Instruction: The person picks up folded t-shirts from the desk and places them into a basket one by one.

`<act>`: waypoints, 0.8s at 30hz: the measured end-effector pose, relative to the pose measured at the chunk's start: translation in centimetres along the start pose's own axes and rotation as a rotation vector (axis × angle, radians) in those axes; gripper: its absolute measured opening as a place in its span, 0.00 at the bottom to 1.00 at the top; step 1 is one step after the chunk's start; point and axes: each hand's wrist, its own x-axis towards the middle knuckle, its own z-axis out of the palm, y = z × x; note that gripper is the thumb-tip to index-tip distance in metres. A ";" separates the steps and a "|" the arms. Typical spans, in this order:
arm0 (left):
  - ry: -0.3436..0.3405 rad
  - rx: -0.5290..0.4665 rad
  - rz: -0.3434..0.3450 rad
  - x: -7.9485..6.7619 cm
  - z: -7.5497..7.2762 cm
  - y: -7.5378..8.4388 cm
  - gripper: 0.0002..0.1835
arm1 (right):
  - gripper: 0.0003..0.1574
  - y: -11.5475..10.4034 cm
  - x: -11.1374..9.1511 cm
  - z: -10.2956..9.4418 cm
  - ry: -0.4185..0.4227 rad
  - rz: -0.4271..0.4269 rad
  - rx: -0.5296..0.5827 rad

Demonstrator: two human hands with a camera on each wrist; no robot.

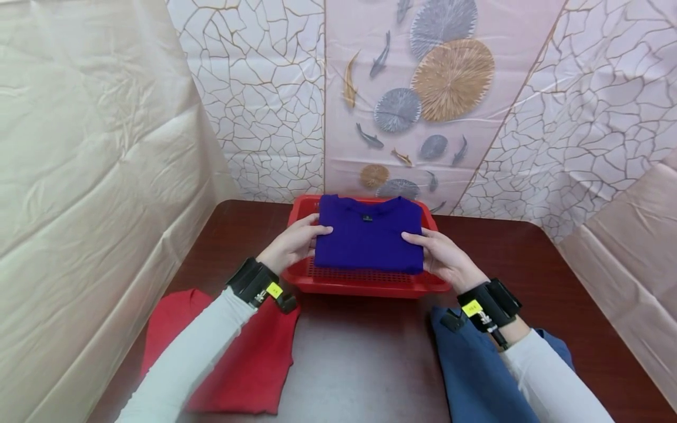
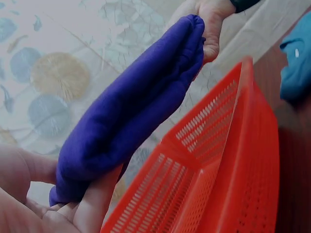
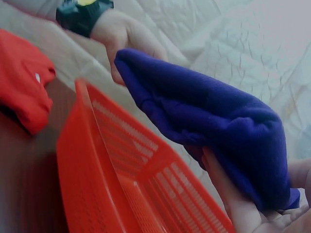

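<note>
Folded violet-blue cloth shirt (image 1: 370,244) is held over the red perforated plastic basket (image 1: 365,288), which sits on the dark reddish-brown bench (image 1: 502,247). Grip: left hand (image 1: 295,238) holds the shirt's left end, right hand (image 1: 446,258) its right end; thumbs on the upper face, fingers beneath. Red cloth garment (image 1: 248,364) lies on the bench at left, blue cloth garment (image 1: 476,376) at right. Step in hand, as judged: placing the shirt in the basket. Next move probably calls for lowering it evenly inside the rim, then sliding fingers free without disturbing the folds.
</note>
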 end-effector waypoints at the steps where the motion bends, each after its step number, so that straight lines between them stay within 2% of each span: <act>1: 0.009 0.007 0.000 0.4 0.0 0.0 0.28 | 0.44 0.0 0.4 -0.2 0.009 -0.001 -0.013; 11: 0.052 0.055 -0.036 4.0 -0.2 -1.4 0.27 | 0.41 0.9 4.0 -1.3 0.030 0.052 -0.116; 17: 0.062 0.072 -0.089 5.0 -0.2 -2.2 0.30 | 0.42 1.7 5.4 -1.5 0.052 0.101 -0.145; 24: 0.069 0.108 -0.134 5.6 0.2 -3.0 0.34 | 0.45 2.6 6.2 -2.2 0.022 0.117 -0.192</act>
